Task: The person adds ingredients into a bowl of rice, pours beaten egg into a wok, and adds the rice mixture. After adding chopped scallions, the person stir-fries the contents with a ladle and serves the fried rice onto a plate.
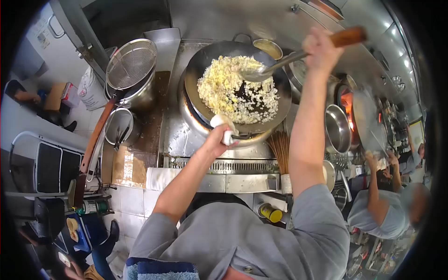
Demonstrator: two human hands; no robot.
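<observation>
A large dark wok (192, 88) sits on the stove, holding fried rice (219, 77) with yellow egg bits spread through it. My left hand (219, 140) is closed round the wok's near handle, with a folded white cloth (223, 122) between palm and metal. Raised above the wok's right side, my right hand (322, 50) grips the wooden handle of a metal wok ladle (289, 59). The ladle's head reaches down to the rice and hides a little of it. My right hand is slightly blurred.
On the left, a wire strainer (131, 63) rests over a metal pot, beside a smaller pot (120, 126) with utensils. A bamboo brush (280, 149) stands right of the wok. Farther right are a steel pan (337, 128), flames (346, 105) and a co-worker (385, 205) at another wok.
</observation>
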